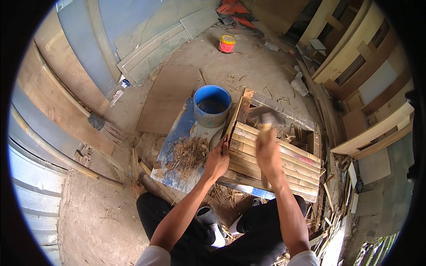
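A low wooden frame with slats of split bamboo or wood (277, 162) lies before me. My right hand (269, 148) is wrapped round the pale handle of a hammer (269, 117), raised over the slats. The hammer's metal head is blurred. At the frame's left edge my left hand (217, 160) is closed, its fingers gripping the wooden side board (240, 116). Whether it also pinches something small, I cannot tell. Beyond the slats, part of the frame is uncovered, with wood bits inside.
Left of the frame, a blue-lined bucket (212, 117) stands on a blue-and-white board (174, 133) beside a heap of shavings (188, 155). Farther off are a brown sheet (166, 97) and a red-and-yellow pail (226, 44). A broom (104, 126) leans at left; wooden racks (377, 88) line the right.
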A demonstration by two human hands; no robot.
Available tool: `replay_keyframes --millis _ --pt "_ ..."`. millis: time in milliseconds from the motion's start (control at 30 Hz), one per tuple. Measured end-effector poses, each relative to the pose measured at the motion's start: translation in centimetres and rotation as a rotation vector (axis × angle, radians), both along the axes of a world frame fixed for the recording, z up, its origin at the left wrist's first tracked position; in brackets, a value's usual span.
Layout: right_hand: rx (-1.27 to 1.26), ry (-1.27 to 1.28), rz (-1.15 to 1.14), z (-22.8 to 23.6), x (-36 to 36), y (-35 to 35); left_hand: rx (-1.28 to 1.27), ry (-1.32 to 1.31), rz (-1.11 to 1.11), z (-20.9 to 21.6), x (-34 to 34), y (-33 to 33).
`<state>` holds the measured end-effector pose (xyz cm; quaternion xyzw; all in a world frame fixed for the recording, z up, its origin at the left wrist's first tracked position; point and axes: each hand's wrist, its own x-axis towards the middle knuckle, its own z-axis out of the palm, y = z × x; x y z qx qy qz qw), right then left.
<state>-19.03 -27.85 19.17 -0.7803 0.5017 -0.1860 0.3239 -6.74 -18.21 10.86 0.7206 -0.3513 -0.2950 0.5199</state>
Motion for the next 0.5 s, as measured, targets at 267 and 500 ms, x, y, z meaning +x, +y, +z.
replay_keyframes --millis 267,500 --pt "-0.647 -0.179 0.038 -0.6 0.3 -0.2 -0.098 -0.068 0.028 -1.2 0.1 -0.2" --pt "-0.394 0.137 0.184 -1.2 1.4 0.1 0.129 0.139 -0.031 -0.8 0.4 -0.1"
